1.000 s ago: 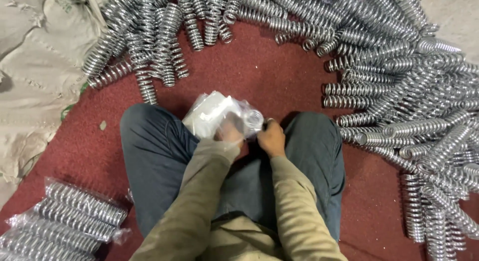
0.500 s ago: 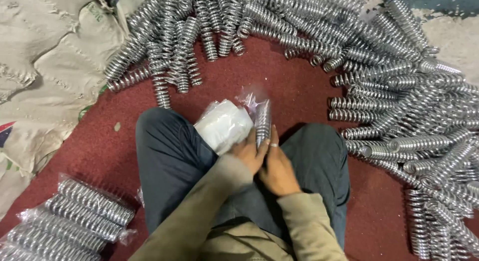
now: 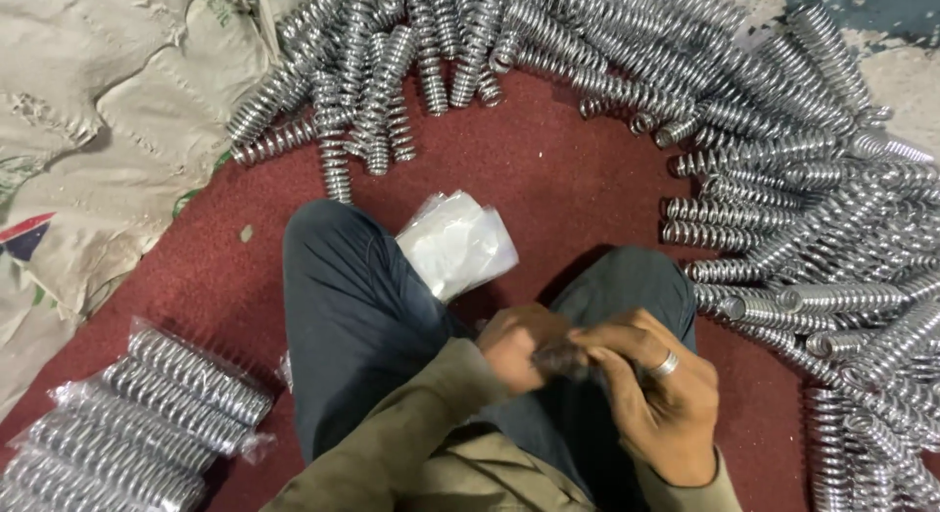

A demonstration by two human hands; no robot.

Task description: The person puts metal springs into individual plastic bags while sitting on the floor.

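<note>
Two hands meet over lap: left hand [image 3: 524, 346] and right hand [image 3: 651, 395] pinch small dark blurred item [image 3: 566, 360] between fingertips; identity unclear. Keep pinch close, elbows tucked. Stack of clear plastic bags [image 3: 455, 243] beside knee, coil springs [image 3: 783, 179] ringing you.

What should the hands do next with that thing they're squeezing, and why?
Probably finish closing it: the left hand and ringed right hand pinch something dark and blurred, perhaps a bagged spring, and wrapped shiny metal coil springs already lie nearby.
</note>
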